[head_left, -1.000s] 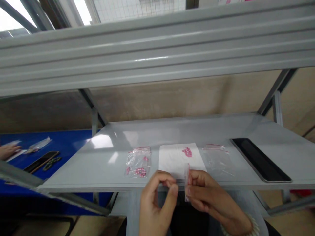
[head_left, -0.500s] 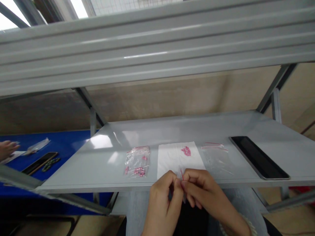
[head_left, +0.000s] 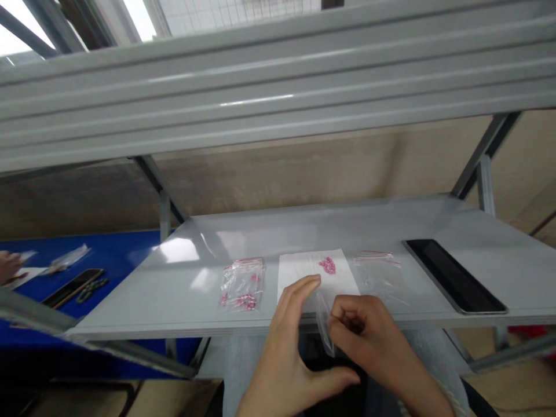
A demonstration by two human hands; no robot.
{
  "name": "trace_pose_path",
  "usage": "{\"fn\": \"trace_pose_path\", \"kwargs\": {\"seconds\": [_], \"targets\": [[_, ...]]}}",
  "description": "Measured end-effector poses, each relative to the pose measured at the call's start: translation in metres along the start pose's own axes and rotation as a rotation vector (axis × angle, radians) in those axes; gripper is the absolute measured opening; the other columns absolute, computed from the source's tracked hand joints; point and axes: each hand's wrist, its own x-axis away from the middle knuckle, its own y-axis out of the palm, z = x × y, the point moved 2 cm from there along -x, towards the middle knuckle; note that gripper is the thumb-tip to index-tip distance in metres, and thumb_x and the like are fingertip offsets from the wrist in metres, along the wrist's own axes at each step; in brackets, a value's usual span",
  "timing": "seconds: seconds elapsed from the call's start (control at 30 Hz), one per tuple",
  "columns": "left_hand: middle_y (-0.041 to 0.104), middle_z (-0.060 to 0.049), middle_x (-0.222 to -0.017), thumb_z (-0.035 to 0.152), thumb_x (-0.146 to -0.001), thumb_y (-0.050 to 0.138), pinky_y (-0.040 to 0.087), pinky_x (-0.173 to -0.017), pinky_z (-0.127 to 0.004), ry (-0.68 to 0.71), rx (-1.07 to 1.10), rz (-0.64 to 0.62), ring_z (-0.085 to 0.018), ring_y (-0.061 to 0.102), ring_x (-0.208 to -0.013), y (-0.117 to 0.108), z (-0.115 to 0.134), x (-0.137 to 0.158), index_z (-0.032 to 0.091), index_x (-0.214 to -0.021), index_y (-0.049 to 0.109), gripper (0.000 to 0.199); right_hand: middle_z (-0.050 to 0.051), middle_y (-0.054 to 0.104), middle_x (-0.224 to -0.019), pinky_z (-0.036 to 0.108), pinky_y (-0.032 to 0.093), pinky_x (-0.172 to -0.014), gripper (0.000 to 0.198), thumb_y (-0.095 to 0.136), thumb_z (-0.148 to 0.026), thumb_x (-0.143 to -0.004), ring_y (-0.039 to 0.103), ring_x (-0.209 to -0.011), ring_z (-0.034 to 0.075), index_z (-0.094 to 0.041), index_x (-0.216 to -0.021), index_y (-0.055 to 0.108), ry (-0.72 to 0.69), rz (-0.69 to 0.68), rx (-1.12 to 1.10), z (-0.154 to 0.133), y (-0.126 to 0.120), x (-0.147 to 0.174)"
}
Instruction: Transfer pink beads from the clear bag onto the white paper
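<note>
Head view, looking down past a grey shelf rail onto my grey desk [head_left: 182,301]. My right hand [head_left: 369,330] is curled at the near edge of the desk, fingers pinched shut on a small clear zip bag [head_left: 325,324], which hangs upright from that grip, just below the desk edge. My left hand [head_left: 291,347] is spread wide beside it, fingers raised and thumb stretched out under the bag, holding nothing; the fingertips stand just beside the bag's top edge, as if placed to meet its mouth. Straight ahead lies a white sheet of paper [head_left: 304,272] with a small heap of pink beads [head_left: 328,266] near its far edge, kept together on the pale surface where they show clearly. To the left of the paper rests a pile of filled bags [head_left: 242,284], red-striped at the seal, with pink pieces inside. To the right lie empty clear bags [head_left: 382,272], within reach of my right hand. Farther right a dark tablet [head_left: 454,277] lies flat. At far left, on a blue table [head_left: 117,249], another person's hand [head_left: 7,267] shows beside a phone [head_left: 72,286].
</note>
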Motion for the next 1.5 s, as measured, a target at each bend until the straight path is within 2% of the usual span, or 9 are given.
{"fn": "trace_pose_path", "kwargs": {"seconds": [0.1,0.3,0.43,0.5,0.57,0.77,1.1,1.37,1.5], "targets": [[0.059,-0.005,-0.132,0.018,-0.068,0.082,0.044,-0.106,-0.045,-0.046,0.070,-0.100,-0.026,0.056,-0.122,0.005,-0.007,0.001,0.032,-0.135,0.047,0.077,-0.006,0.036,-0.046,0.023,0.023,-0.045,0.013,0.040,-0.026,-0.063,0.032,-0.044,0.008,-0.022,-0.051,0.040,-0.002,-0.027,0.026,0.000,-0.001,0.000],[0.065,-0.003,-0.117,0.015,-0.067,0.078,0.044,-0.099,-0.040,-0.208,0.325,-0.028,-0.025,0.060,-0.110,0.004,-0.012,0.000,0.030,-0.122,0.061,0.059,-0.004,0.045,-0.048,0.023,0.028,-0.044,0.030,0.047,-0.030,-0.082,0.041,-0.044,0.011,-0.020,-0.054,0.050,-0.054,0.033,0.110,0.000,-0.012,0.004],[0.068,-0.003,-0.102,0.033,-0.071,0.083,0.045,-0.092,-0.033,-0.382,0.693,-0.114,-0.022,0.061,-0.100,0.007,-0.019,-0.005,0.025,-0.117,0.067,0.050,0.002,0.066,-0.081,0.029,0.046,-0.068,0.016,0.055,-0.029,-0.093,0.060,-0.074,0.017,-0.020,-0.086,0.066,-0.401,0.193,0.247,-0.010,-0.031,0.009],[0.069,-0.003,-0.095,0.045,-0.069,0.085,0.046,-0.085,-0.028,-0.454,0.917,-0.190,-0.019,0.062,-0.093,0.012,-0.020,-0.008,0.023,-0.113,0.071,0.051,0.004,0.066,-0.105,0.033,0.046,-0.088,0.012,0.061,-0.024,-0.092,0.058,-0.100,0.020,-0.022,-0.103,0.066,-0.586,0.086,0.282,-0.016,-0.035,0.009],[0.068,-0.003,-0.089,0.050,-0.066,0.087,0.046,-0.080,-0.024,-0.497,1.089,-0.249,-0.017,0.062,-0.087,0.018,-0.019,-0.011,0.020,-0.107,0.074,0.052,0.003,0.065,-0.110,0.035,0.042,-0.099,0.011,0.063,-0.019,-0.092,0.054,-0.110,0.020,-0.023,-0.102,0.064,-0.665,-0.067,0.294,-0.018,-0.034,0.007],[0.062,-0.001,-0.079,0.048,-0.057,0.093,0.045,-0.069,-0.019,-0.641,1.380,-0.295,-0.009,0.055,-0.069,0.036,-0.021,-0.009,0.013,-0.098,0.075,0.056,-0.003,0.062,-0.081,0.044,0.029,-0.115,0.018,0.050,-0.020,-0.101,0.061,-0.083,0.014,-0.020,-0.084,0.056,-0.704,-0.260,0.218,-0.014,-0.028,-0.001],[0.065,-0.002,-0.082,0.045,-0.061,0.092,0.049,-0.071,-0.021,-0.699,1.484,-0.324,-0.010,0.061,-0.072,0.041,-0.027,-0.009,0.013,-0.102,0.073,0.055,0.002,0.067,-0.094,0.049,0.021,-0.118,0.021,0.043,-0.023,-0.104,0.055,-0.113,0.021,-0.021,-0.092,0.059,-0.637,-0.264,0.242,-0.011,-0.029,0.000],[0.057,0.002,-0.074,0.043,-0.061,0.092,0.044,-0.065,-0.017,-0.639,1.442,-0.284,-0.007,0.056,-0.066,0.042,-0.023,-0.010,0.014,-0.095,0.069,0.050,-0.001,0.069,-0.091,0.049,0.017,-0.121,0.021,0.044,-0.019,-0.103,0.064,-0.101,0.018,-0.022,-0.089,0.060,-0.656,-0.236,0.215,-0.015,-0.029,0.004],[0.058,0.001,-0.079,0.047,-0.062,0.090,0.042,-0.064,-0.019,-0.600,1.344,-0.258,-0.009,0.053,-0.068,0.033,-0.022,-0.015,0.017,-0.094,0.068,0.049,0.002,0.070,-0.098,0.047,0.032,-0.114,0.013,0.051,-0.021,-0.099,0.064,-0.101,0.021,-0.024,-0.096,0.063,-0.673,-0.085,0.151,-0.015,-0.031,0.004]]}}
